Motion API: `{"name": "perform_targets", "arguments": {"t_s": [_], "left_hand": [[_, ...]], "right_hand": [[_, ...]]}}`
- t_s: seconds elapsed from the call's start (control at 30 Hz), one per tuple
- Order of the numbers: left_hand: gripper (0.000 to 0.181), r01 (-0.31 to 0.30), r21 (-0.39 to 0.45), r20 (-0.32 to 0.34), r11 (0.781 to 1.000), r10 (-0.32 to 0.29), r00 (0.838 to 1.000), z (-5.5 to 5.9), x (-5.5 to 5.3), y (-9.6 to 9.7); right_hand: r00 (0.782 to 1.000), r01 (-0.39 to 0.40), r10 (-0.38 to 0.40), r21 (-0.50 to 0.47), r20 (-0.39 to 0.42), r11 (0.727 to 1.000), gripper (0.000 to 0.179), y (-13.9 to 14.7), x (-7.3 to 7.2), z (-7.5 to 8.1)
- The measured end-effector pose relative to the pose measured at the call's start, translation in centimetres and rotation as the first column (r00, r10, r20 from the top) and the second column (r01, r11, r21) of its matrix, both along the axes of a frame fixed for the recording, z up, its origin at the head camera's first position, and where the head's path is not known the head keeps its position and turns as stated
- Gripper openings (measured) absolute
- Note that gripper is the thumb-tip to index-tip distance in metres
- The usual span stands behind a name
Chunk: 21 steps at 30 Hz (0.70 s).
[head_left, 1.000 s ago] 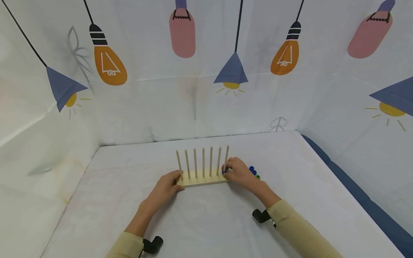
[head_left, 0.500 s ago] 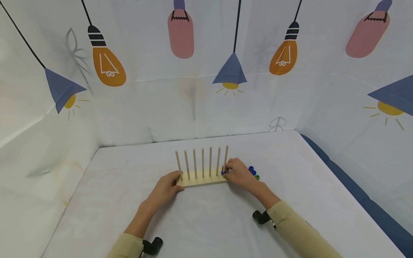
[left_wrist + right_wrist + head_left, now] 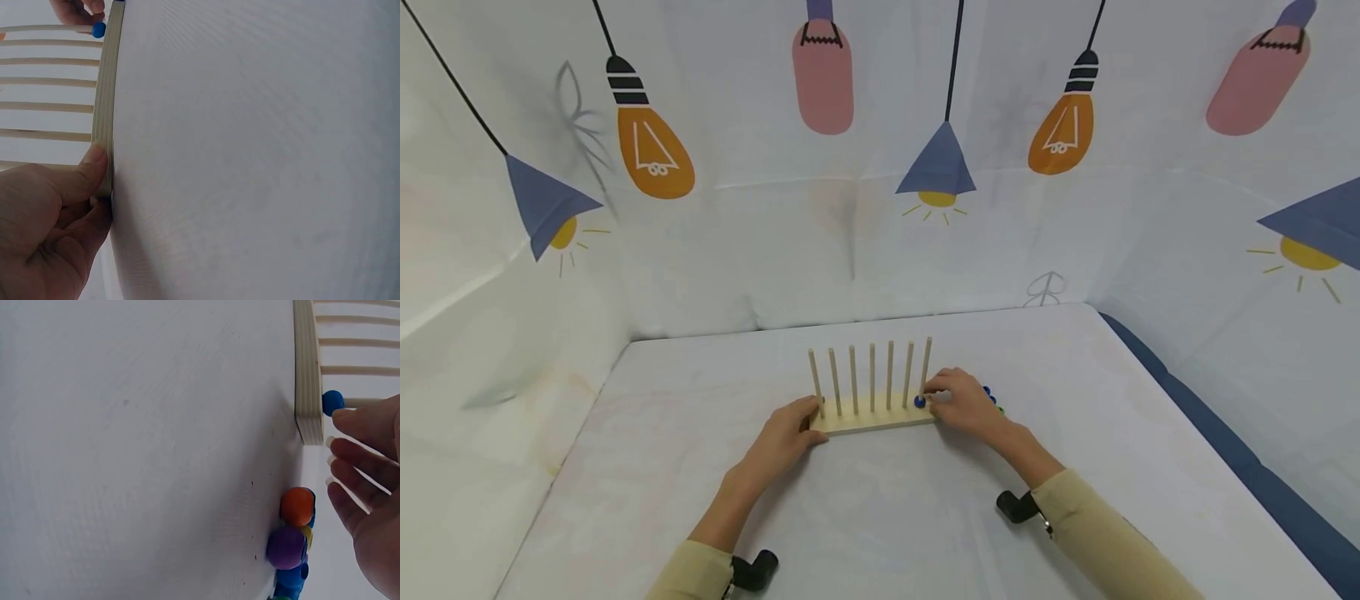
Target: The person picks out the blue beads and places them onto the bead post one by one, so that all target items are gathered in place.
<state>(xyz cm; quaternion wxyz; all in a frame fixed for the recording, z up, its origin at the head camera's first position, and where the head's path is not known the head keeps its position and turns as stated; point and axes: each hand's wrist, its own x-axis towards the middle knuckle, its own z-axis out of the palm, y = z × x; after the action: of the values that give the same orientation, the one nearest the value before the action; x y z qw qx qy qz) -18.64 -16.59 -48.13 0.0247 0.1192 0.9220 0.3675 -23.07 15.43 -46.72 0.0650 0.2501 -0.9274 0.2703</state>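
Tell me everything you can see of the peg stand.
The peg stand looks like pale wood: a flat, narrow base with seven thin pegs upright in one row. It rests on the white table. A blue bead sits low on the rightmost peg; no others show on the stand. The left hand grips its left end; the right hand is beside its right end, contact unclear.

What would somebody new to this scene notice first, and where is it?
Probably the orange light bulbs printed high on the white backdrop. Next, the wooden board with seven upright pegs on the table, its left end gripped by the left hand, with a blue bead at the foot of the rightmost peg, beside the right hand. The right wrist view adds a colourful cluster of beads past the board's right end.
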Motion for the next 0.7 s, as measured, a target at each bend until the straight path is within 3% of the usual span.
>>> {"name": "perform_targets", "arguments": {"t_s": [0.1, 0.47, 0.7], "left_hand": [[0.057, 0.004, -0.001, -0.006, 1.000, -0.004, 1.000, 0.0, 0.0, 0.0], [0.059, 0.000, 0.008, 0.011, 1.000, 0.000, 1.000, -0.2, 0.0, 0.0], [0.057, 0.005, 0.009, 0.008, 1.000, -0.005, 1.000, -0.3, -0.2, -0.1]], "right_hand": [[1.000, -0.007, 0.007, -0.009, -0.023, 1.000, 0.023, 0.4, 0.1, -0.1], [0.998, 0.045, -0.044, -0.017, 0.048, 0.999, 0.031, 1.9, 0.1, 0.2], [0.998, 0.055, -0.054, -0.022, 0.036, 0.998, 0.030, 3.1, -0.3, 0.2]]}}
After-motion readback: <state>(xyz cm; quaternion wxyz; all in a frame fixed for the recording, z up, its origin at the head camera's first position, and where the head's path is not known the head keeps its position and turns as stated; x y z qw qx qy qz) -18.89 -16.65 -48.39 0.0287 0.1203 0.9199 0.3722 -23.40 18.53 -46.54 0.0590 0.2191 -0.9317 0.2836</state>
